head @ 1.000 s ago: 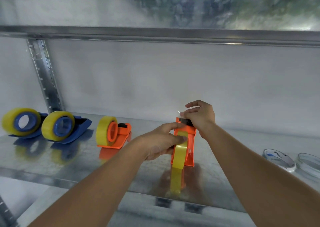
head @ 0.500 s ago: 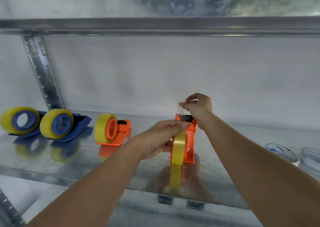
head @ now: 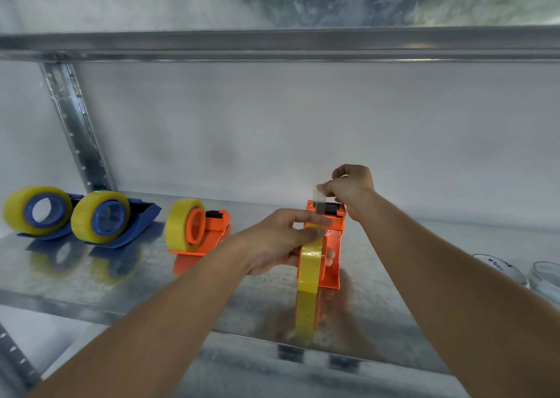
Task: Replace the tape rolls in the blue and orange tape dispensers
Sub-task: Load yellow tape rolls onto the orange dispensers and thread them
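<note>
Orange dispenser (head: pixel 332 247) holding yellow roll (head: pixel 309 272), hands gripping

Metal shelf (head: pixel 91 282) bears four tape dispensers (head: pixel 209 234), two rolls (head: pixel 500 268).

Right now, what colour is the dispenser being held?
Orange dispenser, loaded with a yellow tape roll; clearest in the head view.

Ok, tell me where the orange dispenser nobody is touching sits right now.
In the head view, the free orange dispenser stands left of centre on the metal shelf, between the nearer blue dispenser on its left and the left hand on its right.
</note>
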